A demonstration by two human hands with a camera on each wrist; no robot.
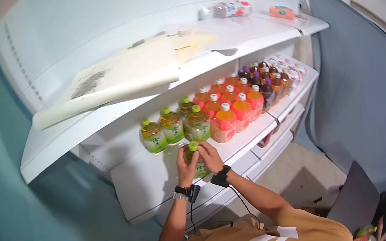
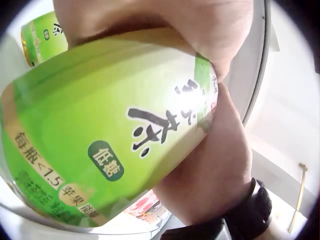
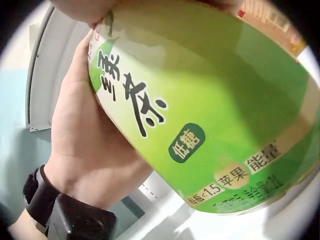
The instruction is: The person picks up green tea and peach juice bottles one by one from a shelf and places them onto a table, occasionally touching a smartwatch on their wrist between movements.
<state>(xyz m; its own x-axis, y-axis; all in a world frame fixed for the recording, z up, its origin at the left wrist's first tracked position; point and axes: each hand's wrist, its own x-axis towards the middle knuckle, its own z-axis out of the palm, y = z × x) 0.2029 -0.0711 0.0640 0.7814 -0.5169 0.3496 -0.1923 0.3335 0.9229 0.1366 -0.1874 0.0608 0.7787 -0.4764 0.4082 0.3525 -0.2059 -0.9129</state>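
So on my end I've got both hands wrapped round one green tea bottle (image 1: 200,169), right by the front edge of the lower shelf (image 1: 136,191). Left hand (image 1: 187,169) is curled round one side, right hand (image 1: 210,157) round the other, both up near the green cap (image 1: 193,146), gap only as wide as the bottle. Honestly can't tell if its base touches the shelf. Just behind it sit four more green-capped bottles (image 1: 172,126), then orange drinks with white caps (image 1: 226,124) beside them, and dark bottles (image 1: 267,93) further towards the right end. Up on the upper shelf (image 1: 234,32) there's a big pale sheet (image 1: 130,70) over the left part, a bottle on its side (image 1: 233,9) towards the back, and a pinkish pack (image 1: 281,12) near the right end.
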